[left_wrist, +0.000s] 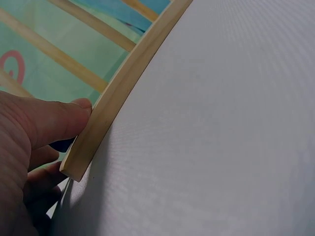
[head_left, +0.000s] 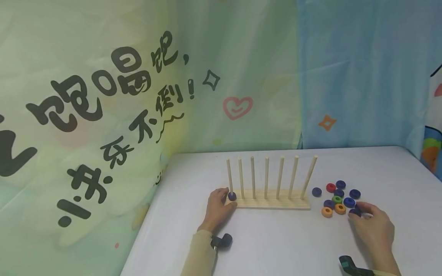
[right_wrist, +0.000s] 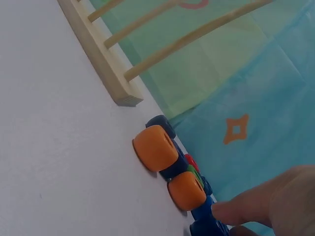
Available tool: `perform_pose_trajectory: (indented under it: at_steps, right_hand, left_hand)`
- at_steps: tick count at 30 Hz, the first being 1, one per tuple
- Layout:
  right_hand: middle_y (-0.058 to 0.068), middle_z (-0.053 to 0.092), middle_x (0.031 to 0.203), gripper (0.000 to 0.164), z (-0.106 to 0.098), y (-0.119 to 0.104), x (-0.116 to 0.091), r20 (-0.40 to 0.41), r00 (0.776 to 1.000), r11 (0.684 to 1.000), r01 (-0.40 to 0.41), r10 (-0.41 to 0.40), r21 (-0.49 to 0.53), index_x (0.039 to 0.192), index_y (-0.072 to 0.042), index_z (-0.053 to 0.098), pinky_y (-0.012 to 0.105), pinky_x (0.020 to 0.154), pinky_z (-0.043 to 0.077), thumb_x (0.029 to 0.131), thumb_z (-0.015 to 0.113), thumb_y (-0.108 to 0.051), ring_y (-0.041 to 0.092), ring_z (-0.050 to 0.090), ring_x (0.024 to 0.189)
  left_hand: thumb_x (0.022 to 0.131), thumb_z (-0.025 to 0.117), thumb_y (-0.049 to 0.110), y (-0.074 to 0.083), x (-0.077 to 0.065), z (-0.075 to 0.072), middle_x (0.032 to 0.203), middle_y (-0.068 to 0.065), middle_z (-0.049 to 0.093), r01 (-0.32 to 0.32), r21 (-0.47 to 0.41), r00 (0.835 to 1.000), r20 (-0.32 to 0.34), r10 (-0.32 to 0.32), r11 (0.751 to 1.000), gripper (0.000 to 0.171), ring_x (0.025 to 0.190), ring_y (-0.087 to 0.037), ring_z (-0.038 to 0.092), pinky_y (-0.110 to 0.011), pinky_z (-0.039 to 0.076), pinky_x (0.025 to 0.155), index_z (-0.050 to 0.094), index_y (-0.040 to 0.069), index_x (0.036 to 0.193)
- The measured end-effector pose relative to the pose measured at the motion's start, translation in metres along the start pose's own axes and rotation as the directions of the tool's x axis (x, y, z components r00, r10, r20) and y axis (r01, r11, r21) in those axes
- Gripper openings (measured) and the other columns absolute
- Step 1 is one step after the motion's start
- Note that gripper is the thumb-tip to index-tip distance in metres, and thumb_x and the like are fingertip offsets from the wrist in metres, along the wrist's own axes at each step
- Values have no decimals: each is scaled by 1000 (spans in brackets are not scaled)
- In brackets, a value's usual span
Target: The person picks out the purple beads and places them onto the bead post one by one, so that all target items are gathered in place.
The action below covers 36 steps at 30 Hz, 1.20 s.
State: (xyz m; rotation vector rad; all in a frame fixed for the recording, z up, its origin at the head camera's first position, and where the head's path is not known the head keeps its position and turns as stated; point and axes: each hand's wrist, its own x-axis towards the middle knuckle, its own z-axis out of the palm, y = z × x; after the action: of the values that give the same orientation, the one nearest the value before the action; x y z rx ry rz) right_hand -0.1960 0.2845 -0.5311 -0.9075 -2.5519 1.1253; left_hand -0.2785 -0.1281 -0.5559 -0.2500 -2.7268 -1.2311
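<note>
curtains [head_left: 238,57]: we are seeing green and blue cloth hanging behind.
white table [head_left: 276,241]: supporting the pegboard [head_left: 272,203].
pegboard: we are counting seven pegs [head_left: 266,176], the leftmost carrying a dark blue bead [head_left: 232,196].
left hand [head_left: 217,208]: gripping the pegboard's left end.
right hand [head_left: 376,229]: pinching a second dark blue bead [head_left: 354,212].
loose beads [head_left: 333,200]: we are finding blue, orange, red, green lying right of the pegboard.

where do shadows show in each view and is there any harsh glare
Head: soft shadow beside the right hand; left wrist: grey shadow on the table by the base; right wrist: thin shadows under the orange rings; no harsh glare in any view.
</note>
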Motion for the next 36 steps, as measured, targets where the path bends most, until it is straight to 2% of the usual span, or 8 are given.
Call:
perform_pose_trajectory:
  at_steps: [3, 9, 16, 22, 27, 32, 36]
  right_hand:
    - [32, 44, 139, 56, 1, 2, 0, 15, 1000, 999, -25, 25, -22, 140, 3, 45, 66, 103, 31, 88, 62, -10, 52, 38, 126]
    - [34, 44, 138, 55, 5, 4, 0, 3, 1000, 998, -15, 15, -67, 137, 4, 49, 64, 100, 33, 86, 63, -8, 51, 44, 117]
    - [34, 43, 138, 54, 9, 3, 1, -9, 999, 994, -34, 33, -106, 136, 5, 48, 65, 106, 29, 85, 62, -3, 53, 39, 124]
    - [36, 45, 134, 54, 10, 6, 1, 7, 1000, 990, -6, 7, -142, 135, 7, 49, 65, 105, 30, 85, 64, -7, 55, 38, 125]
    - [36, 47, 132, 51, 10, 6, 2, 5, 1000, 990, 4, -3, -142, 132, 9, 50, 65, 103, 32, 87, 63, -11, 55, 41, 122]
    - [36, 48, 131, 54, 7, 3, 0, 6, 1000, 993, -19, 20, -118, 133, 10, 45, 65, 100, 35, 87, 62, -12, 56, 44, 117]
    - [36, 49, 130, 55, 5, 2, -1, -18, 1000, 995, -1, -1, -96, 135, 9, 44, 63, 95, 38, 88, 62, -13, 54, 47, 112]
  left_hand:
    - [79, 76, 26, 0, 0, 0, 131, -13, 57, 8, -7, 1000, 2, -8, 1000, 58, 127, -33, 48, -48, 35, 111, 60, 4, 130]
    - [79, 75, 26, 0, -1, 1, 131, -15, 56, 6, -10, 1000, -3, -6, 1000, 58, 127, -34, 47, -50, 35, 110, 59, 4, 131]
    - [78, 74, 24, -3, -1, 4, 126, -18, 58, -63, 12, 996, -56, 63, 998, 56, 122, -38, 50, -54, 38, 106, 61, 1, 127]
    - [78, 76, 27, -3, 1, 2, 129, -15, 58, -14, -7, 1000, -12, 14, 1000, 58, 127, -34, 48, -51, 35, 110, 60, 4, 130]
    - [78, 75, 27, -3, 1, 2, 130, -14, 58, -10, 4, 1000, -12, 10, 1000, 60, 127, -34, 47, -51, 35, 110, 59, 5, 132]
    - [78, 75, 27, -2, 0, 1, 130, -14, 58, -8, 4, 1000, -9, 8, 1000, 61, 128, -34, 47, -50, 34, 111, 58, 6, 132]
    - [78, 75, 26, -1, 0, 1, 129, -13, 59, -15, 7, 1000, -12, 15, 1000, 60, 128, -33, 47, -50, 34, 111, 59, 6, 132]
